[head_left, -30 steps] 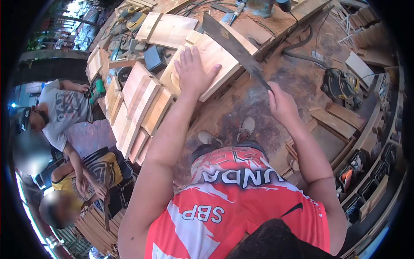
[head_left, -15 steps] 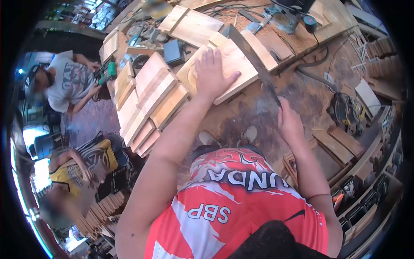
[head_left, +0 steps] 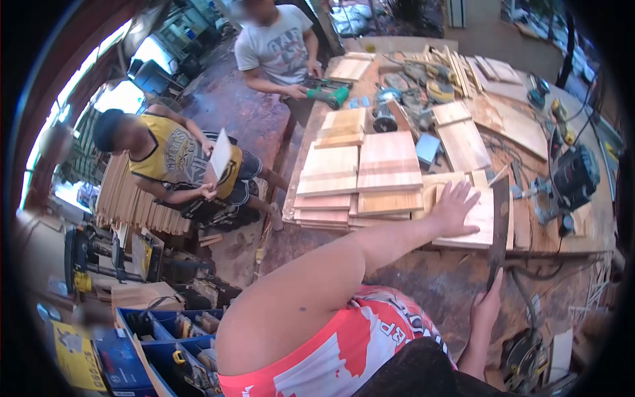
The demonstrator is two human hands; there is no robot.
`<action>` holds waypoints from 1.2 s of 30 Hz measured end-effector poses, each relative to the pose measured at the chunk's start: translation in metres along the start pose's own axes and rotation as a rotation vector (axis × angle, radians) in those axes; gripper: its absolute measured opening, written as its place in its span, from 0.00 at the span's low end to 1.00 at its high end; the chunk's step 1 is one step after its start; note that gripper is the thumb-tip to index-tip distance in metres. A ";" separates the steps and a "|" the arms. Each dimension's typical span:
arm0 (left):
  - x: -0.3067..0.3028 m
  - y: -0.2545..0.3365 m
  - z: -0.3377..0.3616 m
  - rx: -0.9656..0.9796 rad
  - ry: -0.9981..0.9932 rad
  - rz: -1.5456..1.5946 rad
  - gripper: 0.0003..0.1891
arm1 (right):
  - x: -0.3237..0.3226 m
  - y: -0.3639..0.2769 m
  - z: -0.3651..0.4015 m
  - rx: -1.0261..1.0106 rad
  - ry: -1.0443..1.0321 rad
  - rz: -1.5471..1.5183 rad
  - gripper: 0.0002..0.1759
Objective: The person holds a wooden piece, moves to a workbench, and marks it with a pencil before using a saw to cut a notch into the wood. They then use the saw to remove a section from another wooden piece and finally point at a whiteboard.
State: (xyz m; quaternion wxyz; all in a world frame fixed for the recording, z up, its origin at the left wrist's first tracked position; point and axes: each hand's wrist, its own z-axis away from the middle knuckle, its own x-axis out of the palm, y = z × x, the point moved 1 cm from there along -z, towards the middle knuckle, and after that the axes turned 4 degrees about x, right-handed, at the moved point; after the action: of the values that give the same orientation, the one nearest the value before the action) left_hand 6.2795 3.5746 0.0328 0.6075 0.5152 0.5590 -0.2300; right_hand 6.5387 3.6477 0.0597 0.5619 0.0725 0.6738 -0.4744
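My left hand (head_left: 455, 210) lies spread on a pale wooden board (head_left: 483, 228) near the front edge of the workbench, pressing down with its fingers apart. In my right hand (head_left: 487, 306) is a hand saw, its fingers wrapped round the lower end. The saw's dark blade (head_left: 500, 221) runs upright along the board's right end, with the far tip over the bench. Stacked wooden panels (head_left: 389, 162) lie just left of my left hand.
A router (head_left: 574, 177) stands on the bench to the right. One person in a white shirt (head_left: 278, 49) handles a green power tool (head_left: 329, 96); another in a yellow top (head_left: 170, 149) holds a pale sheet (head_left: 219, 155). Blue bins (head_left: 155, 331) of tools sit lower left.
My view has swung to the left, bringing the two people and the whole bench further into sight. Left hand stays flat on the board; right hand keeps the saw at its end.
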 end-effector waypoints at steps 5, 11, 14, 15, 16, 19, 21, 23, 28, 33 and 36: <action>0.003 -0.003 0.001 0.019 0.007 -0.011 0.47 | 0.002 0.012 -0.008 -0.020 -0.025 0.137 0.40; 0.001 -0.001 0.003 0.048 0.023 0.006 0.42 | 0.002 0.020 -0.016 -0.004 -0.091 0.275 0.37; 0.004 -0.001 0.002 0.048 0.016 0.004 0.41 | 0.001 0.019 -0.013 0.009 -0.097 0.222 0.35; 0.004 -0.002 0.002 0.042 0.014 -0.004 0.41 | 0.005 0.020 -0.014 -0.053 -0.048 0.149 0.36; 0.002 -0.001 0.002 0.038 0.009 -0.007 0.41 | 0.007 0.020 -0.014 -0.117 0.000 0.075 0.36; 0.003 -0.001 0.001 0.036 0.009 -0.009 0.41 | -0.001 0.001 -0.010 -0.106 -0.012 0.032 0.38; 0.011 -0.007 0.000 0.035 0.023 0.002 0.41 | 0.001 0.005 -0.013 -0.071 -0.039 0.014 0.37; 0.024 -0.010 -0.003 0.028 0.041 -0.017 0.42 | 0.009 0.016 -0.014 0.014 -0.095 0.046 0.35; 0.029 -0.008 -0.008 0.071 0.090 -0.129 0.43 | 0.005 0.017 -0.023 0.123 -0.119 0.038 0.30; 0.017 0.004 -0.010 0.054 0.032 -0.182 0.42 | 0.007 0.012 -0.025 0.108 -0.052 0.120 0.27; 0.018 0.003 -0.009 0.052 0.032 -0.184 0.41 | 0.007 0.012 -0.024 0.119 -0.071 0.113 0.28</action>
State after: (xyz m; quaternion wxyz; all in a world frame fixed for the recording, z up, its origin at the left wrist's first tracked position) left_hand 6.2830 3.5888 0.0187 0.5614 0.4809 0.6074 -0.2910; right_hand 6.5271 3.6681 0.0453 0.6060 0.1266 0.6190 -0.4834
